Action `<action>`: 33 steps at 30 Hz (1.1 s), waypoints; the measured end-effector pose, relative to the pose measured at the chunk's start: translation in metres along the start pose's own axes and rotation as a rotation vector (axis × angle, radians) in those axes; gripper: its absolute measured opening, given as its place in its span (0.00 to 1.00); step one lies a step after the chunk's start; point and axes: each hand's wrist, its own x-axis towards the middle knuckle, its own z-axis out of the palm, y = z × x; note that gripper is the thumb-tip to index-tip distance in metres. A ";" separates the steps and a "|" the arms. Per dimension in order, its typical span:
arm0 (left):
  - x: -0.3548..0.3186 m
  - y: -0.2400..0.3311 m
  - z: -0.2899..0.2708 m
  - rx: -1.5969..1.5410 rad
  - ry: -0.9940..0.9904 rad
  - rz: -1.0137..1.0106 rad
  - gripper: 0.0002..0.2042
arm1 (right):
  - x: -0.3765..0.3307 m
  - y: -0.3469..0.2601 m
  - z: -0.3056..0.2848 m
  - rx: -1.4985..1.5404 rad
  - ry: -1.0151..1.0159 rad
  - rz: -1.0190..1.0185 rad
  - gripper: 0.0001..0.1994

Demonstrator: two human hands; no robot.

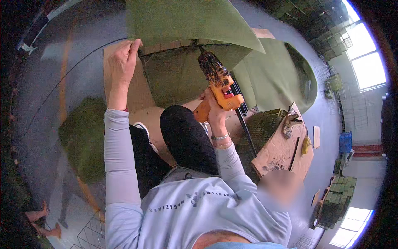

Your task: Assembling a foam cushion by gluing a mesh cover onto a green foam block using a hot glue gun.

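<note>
Overhead, from the head camera, the person sits on the floor with knees drawn up, in dark trousers and a pale grey long-sleeved top. The left hand, at about eleven o'clock, lies on the edge of a cardboard sheet, its fingers pinched together on the lower corner of a lifted green felt flap that fills the twelve o'clock part of the view. Under the flap lies a darker green felt panel, with a wooden strip showing along its upper edge.

Near the centre, the right hand has its fingers clamped round the grip of an orange glue gun. The gun's nozzle end, crusted with dark residue, points up toward twelve o'clock and sits just at the upper edge of the darker panel, beneath the flap. Bracelets circle the right wrist.

At three o'clock more green felt spreads over the floor. At about four o'clock stands a stained low wooden board with a small yellow object and a dark tool on it. At nine o'clock a green mat lies on the grey floor. Stacked green crates sit at five o'clock.
</note>
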 end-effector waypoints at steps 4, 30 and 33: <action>0.000 -0.001 0.002 0.004 0.042 0.042 0.17 | -0.008 0.007 0.009 -0.009 -0.034 -0.002 0.13; 0.001 -0.002 0.001 -0.001 0.042 0.048 0.18 | -0.020 0.000 0.035 -0.036 -0.147 0.064 0.08; 0.000 -0.001 0.000 0.001 0.038 0.029 0.17 | -0.019 -0.004 0.033 -0.033 -0.106 0.088 0.09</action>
